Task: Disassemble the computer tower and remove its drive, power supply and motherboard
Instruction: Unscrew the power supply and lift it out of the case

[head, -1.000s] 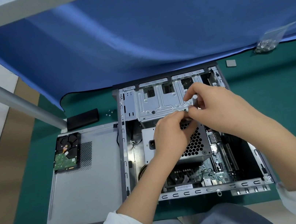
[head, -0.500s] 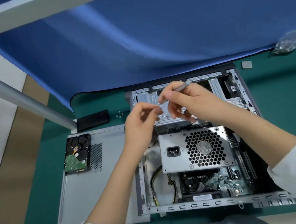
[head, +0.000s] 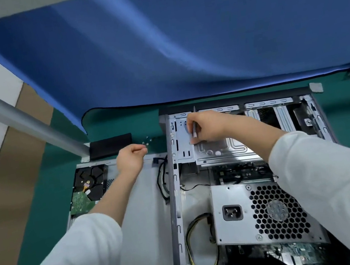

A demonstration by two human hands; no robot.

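Two hands work apart. Left hand (head: 131,159) pinches what looks like a screw over the loose screws (head: 147,141) at ten o'clock of the tower (head: 171,178), likely adding it. Right hand (head: 208,126) grips one screwdriver (head: 194,127) over the cage. One drive (head: 88,188) lies out at nine o'clock; one power supply (head: 235,193) remains inside.

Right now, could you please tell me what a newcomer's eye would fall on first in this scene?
The open tower lies on its side on the green mat, its silver power supply with a honeycomb grille at lower right. The right hand grips a screwdriver over the drive cage, while the left hand pinches something small beside loose screws. A removed drive rests on the side panel at left.
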